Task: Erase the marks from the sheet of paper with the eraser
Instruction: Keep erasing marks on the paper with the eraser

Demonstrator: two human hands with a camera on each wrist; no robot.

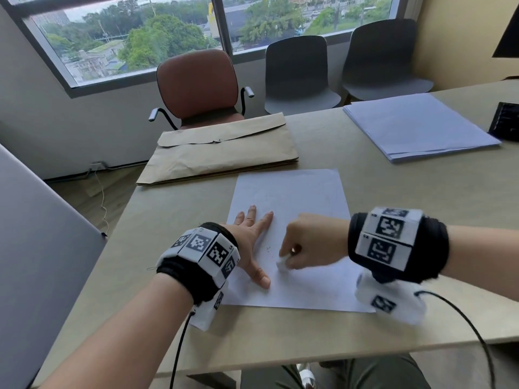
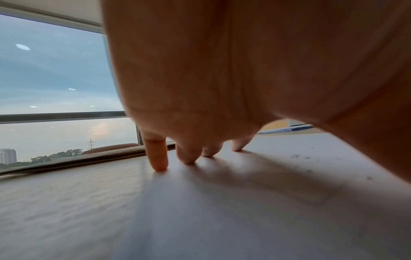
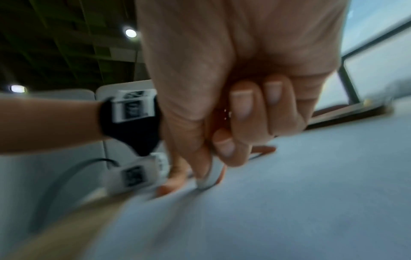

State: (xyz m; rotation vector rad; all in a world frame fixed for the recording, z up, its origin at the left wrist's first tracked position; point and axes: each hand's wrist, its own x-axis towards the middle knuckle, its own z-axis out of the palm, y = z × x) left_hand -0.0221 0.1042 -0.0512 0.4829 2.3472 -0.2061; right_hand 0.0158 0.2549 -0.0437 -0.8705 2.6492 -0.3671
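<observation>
Eraser work sits at the near left part of the page: your right hand (image 1: 311, 242) curls its fingers around a small white block eraser (image 1: 281, 261), pinching it between thumb and forefinger with its lower end touching the white sheet of paper (image 1: 303, 197). In the right wrist view the eraser (image 3: 209, 181) shows only as a pale tip under your thumb, blurred. Just beside it, your left hand (image 1: 254, 237) lies flat with fingers straight and spread, pressing the sheet down near its left edge; the left wrist view shows the fingertips (image 2: 159, 163) planted on the surface. A few faint pencil marks (image 1: 268, 249) lie between your two hands, too small to read. The sheet lies on a beige table (image 1: 421, 192). Beyond it rests a large brown paper envelope (image 1: 222, 155), and far right a stack of pale blue-white paper (image 1: 418, 124) next to a black object (image 1: 505, 122) cut off by the frame edge. Behind the table stand a brown office chair (image 1: 196, 82) and two grey chairs (image 1: 297, 71) under the window.
</observation>
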